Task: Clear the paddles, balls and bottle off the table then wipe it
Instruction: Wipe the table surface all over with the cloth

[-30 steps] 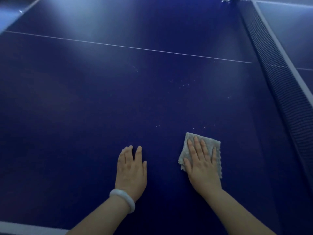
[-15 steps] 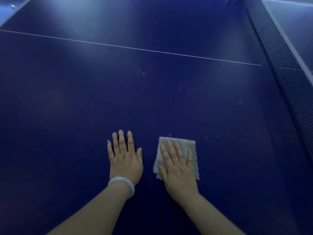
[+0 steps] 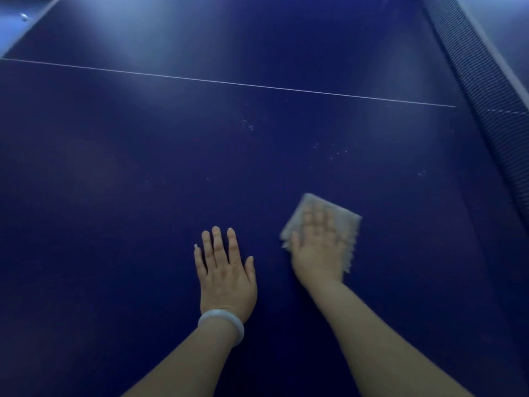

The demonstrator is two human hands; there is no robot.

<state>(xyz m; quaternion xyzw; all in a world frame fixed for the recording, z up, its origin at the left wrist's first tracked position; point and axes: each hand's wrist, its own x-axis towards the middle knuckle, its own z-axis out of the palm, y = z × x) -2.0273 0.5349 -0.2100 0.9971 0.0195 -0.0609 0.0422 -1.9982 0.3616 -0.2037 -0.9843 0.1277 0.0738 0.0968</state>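
A dark blue table tennis table [image 3: 143, 224] is filling the frame, with a thin white line [image 3: 229, 83] crossing its upper part and the net [image 3: 486, 81] running down the right edge. A grey cloth [image 3: 343, 222] is lying right of centre under the flat right hand [image 3: 320, 253], while the left hand [image 3: 226, 276] is resting flat beside it, lower centre. Pale specks [image 3: 329, 150] are dotting the surface above the cloth.

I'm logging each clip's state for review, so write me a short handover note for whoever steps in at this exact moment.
Left hand: flat on the table, fingers straight, holding nothing; a white bangle sits on that wrist.
Right hand: flat on the grey cloth, pressing it to the table; motion-blurred.
Done: no paddles, balls or bottle show on the visible surface.
Left: pale specks lie ahead of the cloth, toward the net; more near the centre line. Wipe those next.
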